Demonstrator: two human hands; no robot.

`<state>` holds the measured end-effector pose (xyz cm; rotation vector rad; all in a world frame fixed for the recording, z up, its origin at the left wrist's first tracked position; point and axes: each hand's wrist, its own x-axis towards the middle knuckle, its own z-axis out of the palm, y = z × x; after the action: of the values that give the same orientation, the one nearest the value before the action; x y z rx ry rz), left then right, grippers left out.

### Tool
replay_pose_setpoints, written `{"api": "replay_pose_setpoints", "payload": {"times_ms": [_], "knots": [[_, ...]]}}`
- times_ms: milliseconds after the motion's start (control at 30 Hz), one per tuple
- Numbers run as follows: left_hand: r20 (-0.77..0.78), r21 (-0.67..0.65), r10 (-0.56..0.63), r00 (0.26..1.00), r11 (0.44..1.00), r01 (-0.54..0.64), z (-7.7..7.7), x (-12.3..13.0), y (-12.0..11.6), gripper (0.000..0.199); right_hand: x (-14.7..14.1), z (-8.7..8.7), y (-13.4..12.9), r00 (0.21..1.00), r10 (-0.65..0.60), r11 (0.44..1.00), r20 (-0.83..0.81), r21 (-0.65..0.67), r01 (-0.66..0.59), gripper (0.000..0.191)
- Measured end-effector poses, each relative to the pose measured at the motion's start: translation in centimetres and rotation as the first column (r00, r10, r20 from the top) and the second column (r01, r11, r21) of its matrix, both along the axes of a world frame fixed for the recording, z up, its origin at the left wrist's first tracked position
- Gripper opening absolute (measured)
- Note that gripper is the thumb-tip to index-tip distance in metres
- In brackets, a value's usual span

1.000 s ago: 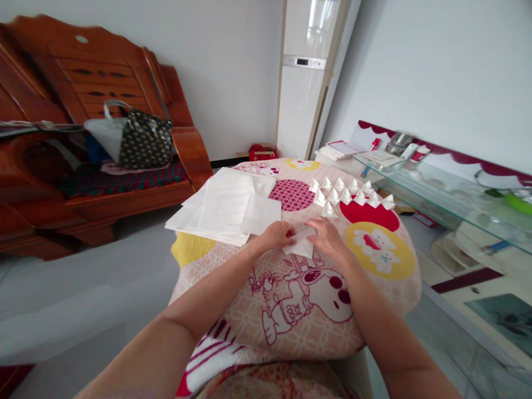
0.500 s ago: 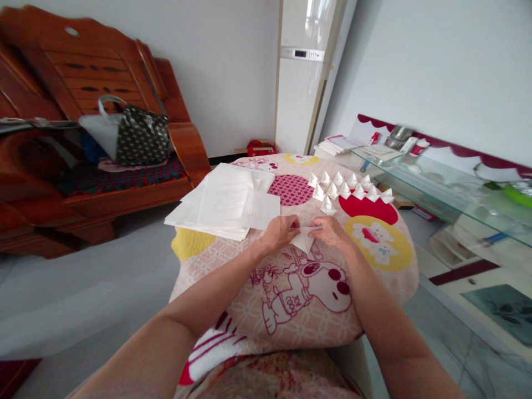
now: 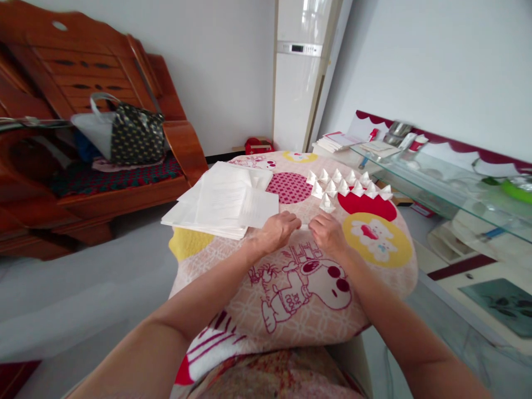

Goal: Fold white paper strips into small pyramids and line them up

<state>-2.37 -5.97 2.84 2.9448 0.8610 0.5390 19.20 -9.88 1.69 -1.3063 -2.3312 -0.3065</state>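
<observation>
Between my two hands is a small folded white paper [image 3: 305,227], of which only a narrow strip shows. My left hand [image 3: 283,228] has its fingers closed on the paper's left end. The right end is pinched by my right hand [image 3: 326,231]; fingers cover most of the sheet. Just beyond my right hand stands a folded paper boat [image 3: 327,204]. Behind it, several more paper boats [image 3: 337,176] stand in rows. To the left of my left hand lies a pile of white paper sheets [image 3: 222,199], some with faint print.
A patterned cloth [image 3: 291,343] covers the round table. At the right is a glass-topped table [image 3: 440,191] with papers, tins and a cup. A wooden chair [image 3: 100,61] holding a dark patterned bag [image 3: 139,133] stands left; a tall white cabinet-like unit [image 3: 296,94] is behind.
The paper's downward-pointing triangle, visible before, no longer shows between my hands. My fingers have curled over it, leaving a thin strip. The view has shifted slightly.
</observation>
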Motion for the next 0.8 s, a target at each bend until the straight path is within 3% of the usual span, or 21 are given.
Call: {"api": "replay_pose_setpoints", "payload": {"times_ms": [133,233,367,633,800], "knots": [[-0.168,-0.029,-0.021,0.986,0.999,0.016,-0.8,0.2,-1.4,0.021,0.1,-1.7,-1.6,0.987,0.077,0.991,0.143,-0.122,-0.06,0.028],[-0.215,-0.063,-0.021,0.976,0.998,0.008,-1.2,0.1,-1.8,0.021,0.3,-2.6,-2.4,0.987,0.106,0.982,0.117,-0.17,-0.085,0.026],[-0.247,-0.127,-0.005,0.969,0.992,-0.028,-0.7,-0.5,-1.4,0.022,0.2,-2.8,-2.8,0.998,0.052,0.982,0.029,-0.183,-0.045,0.026],[-0.027,-0.356,0.068,0.997,0.932,-0.073,-1.1,-1.8,1.2,0.021,0.3,-1.7,-2.4,0.936,-0.102,0.928,-0.338,-0.371,-0.033,0.021],[0.089,-0.501,0.178,0.98,0.858,-0.111,-1.8,-2.2,2.2,0.022,0.3,-0.6,-1.3,0.878,-0.266,0.859,-0.399,-0.512,0.027,0.015]]}}
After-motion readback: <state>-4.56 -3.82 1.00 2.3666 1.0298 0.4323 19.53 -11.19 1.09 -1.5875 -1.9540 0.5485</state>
